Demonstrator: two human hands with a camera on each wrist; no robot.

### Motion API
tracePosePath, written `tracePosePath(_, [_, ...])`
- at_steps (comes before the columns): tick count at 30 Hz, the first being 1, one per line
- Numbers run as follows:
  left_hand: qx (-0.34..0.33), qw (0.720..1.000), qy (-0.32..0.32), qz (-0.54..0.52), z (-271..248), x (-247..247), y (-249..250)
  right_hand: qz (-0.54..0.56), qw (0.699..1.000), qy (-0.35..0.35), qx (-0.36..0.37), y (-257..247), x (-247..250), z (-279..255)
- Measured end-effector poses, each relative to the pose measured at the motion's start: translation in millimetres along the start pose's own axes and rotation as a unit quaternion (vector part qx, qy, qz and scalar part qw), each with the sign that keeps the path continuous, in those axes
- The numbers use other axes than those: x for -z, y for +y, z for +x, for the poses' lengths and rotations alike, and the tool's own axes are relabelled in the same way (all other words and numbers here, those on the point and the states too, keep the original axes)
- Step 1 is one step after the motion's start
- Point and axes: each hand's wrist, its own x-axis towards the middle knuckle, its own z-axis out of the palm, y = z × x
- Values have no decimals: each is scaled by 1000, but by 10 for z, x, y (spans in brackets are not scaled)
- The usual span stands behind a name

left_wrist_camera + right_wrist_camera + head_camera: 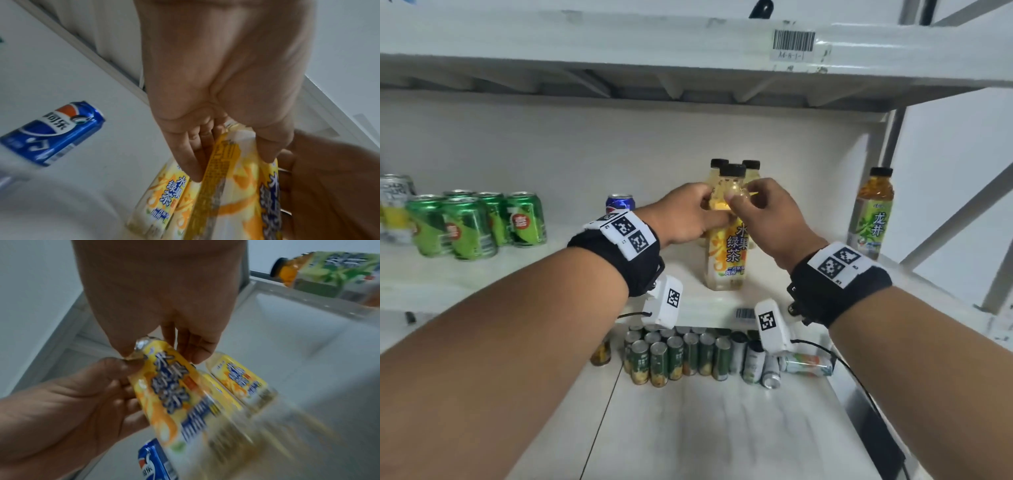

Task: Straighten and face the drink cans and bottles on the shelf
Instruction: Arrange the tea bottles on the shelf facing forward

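Both hands grip the front yellow bottle [726, 246] at its shoulder: left hand [685, 216], right hand [767, 219]. It stands on the shelf [681, 305], ahead of two matching bottles. Recommended: turn it gently, base seated, until the label faces squarely forward.

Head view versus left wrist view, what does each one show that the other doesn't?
Only the head view: green cans, a green-label bottle far right, and cans on the lower shelf.
Only the left wrist view: the blue can's whole side and logo, and the front bottle's label seam up close.
Both: left hand and right hand holding the front bottle, with another yellow bottle behind.
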Motion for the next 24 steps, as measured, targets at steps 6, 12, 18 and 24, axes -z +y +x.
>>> tracePosePath(6, [36,998,-6,-50,-174,-227,-473,108,990,-58,-74,434,-161,-371])
tracePosePath(12, [37,995,11,-96,-319,-443,-782,34,995,-58,-74,488,-149,-442])
tracePosePath(18, [9,996,23,-81,-348,-420,-799,19,999,-14,-44,528,-192,-470])
tracePosePath(24, [-12,994,23,-111,-386,-410,-812,13,999,-31,-37,543,-182,-475])
